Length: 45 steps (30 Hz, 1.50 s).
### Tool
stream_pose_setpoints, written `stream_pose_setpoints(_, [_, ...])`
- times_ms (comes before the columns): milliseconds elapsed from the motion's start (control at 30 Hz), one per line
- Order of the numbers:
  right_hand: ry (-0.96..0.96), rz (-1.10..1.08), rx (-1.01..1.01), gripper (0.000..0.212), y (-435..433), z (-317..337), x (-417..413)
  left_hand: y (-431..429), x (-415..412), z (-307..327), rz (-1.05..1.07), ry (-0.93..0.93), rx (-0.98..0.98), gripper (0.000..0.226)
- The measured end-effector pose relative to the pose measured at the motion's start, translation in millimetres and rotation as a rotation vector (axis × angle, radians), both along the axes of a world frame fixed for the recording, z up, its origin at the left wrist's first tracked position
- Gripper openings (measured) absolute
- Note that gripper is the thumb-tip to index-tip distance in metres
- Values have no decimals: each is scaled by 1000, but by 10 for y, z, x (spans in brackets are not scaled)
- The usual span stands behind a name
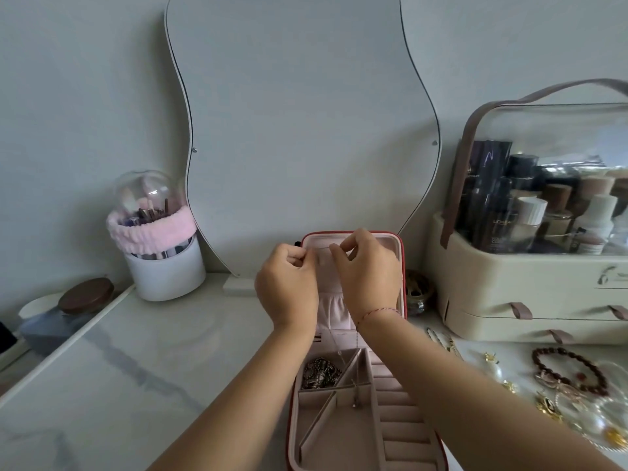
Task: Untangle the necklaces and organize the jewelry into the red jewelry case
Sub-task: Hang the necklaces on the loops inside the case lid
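Partial pale lettering "LOREA" on a dark bottle (499, 215) inside the clear-lidded cream cosmetics organizer (509, 287)

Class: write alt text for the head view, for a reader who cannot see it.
A left hand and right hand pinch a thin silver chain necklace before the raised pink-lined lid of an open red jewelry case on a pale marbled table; loose jewelry lies beside it.

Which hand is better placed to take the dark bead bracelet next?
The right hand, probably: the bead bracelet lies right of the red case, on that arm's side. The left hand would have to cross the case. Both now pinch the necklace.
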State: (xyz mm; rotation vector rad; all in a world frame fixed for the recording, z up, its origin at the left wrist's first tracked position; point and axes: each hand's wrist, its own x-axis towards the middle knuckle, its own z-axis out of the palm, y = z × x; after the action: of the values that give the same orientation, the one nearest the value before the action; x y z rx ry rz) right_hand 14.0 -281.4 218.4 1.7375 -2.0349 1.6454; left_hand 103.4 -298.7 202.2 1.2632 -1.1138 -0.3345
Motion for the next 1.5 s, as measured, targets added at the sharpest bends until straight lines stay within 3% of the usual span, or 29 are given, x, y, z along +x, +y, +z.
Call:
stream_pose_setpoints(100, [148, -76, 48, 16, 5, 9, 6, -29, 8, -18, 61, -101, 10, 11])
stream_pose_setpoints(400, [239, -63, 223, 13, 137, -111, -35, 94, 118, -101, 54, -363, 132, 14])
stream_pose_setpoints(500, [55, 130, 289, 11, 234, -150, -53, 230, 210, -103, -60, -307, 194, 9])
stream_pose_setpoints(600, [-282, 426, 415, 16, 400, -146, -38, 409, 312, -148, -280, -154, 290, 5])
stream_pose_setpoints(667, [-453, 538, 492, 25, 531, -144, -25, 608, 351, -159, -398, -57, 319, 14])
stream_pose_setpoints(767, [-571, 605, 579, 26, 692, -162, -6, 894, 382, -187, -524, 62, 376, 27])
stream_pose_setpoints(867, [-627, 660, 585, 20, 807, -201, -3, 1041, 418, -219, -583, 94, 415, 18])
stream_pose_setpoints(967, [-538, 553, 482, 11, 936, -216, -48, 966, 429, -243, -476, -85, 293, 14])
stream_pose_setpoints(1067, [-367, 486, 424, 11, 1086, -211, -110, 692, 382, -295, -290, -434, 7, 23])
stream_pose_setpoints(1167, [-219, 467, 417, 15, 1225, -244, -156, 408, 284, -410, -181, -707, -77, 34])
stream_pose_setpoints(1367, [-165, 452, 374, 13, 1346, -411, -141, 244, 191, -477, -153, -759, -55, 52])
stream_pose_setpoints(1500, [-131, 426, 335, 12, 1371, -463, -129, 263, 184, -459, -201, -740, 97, 71])
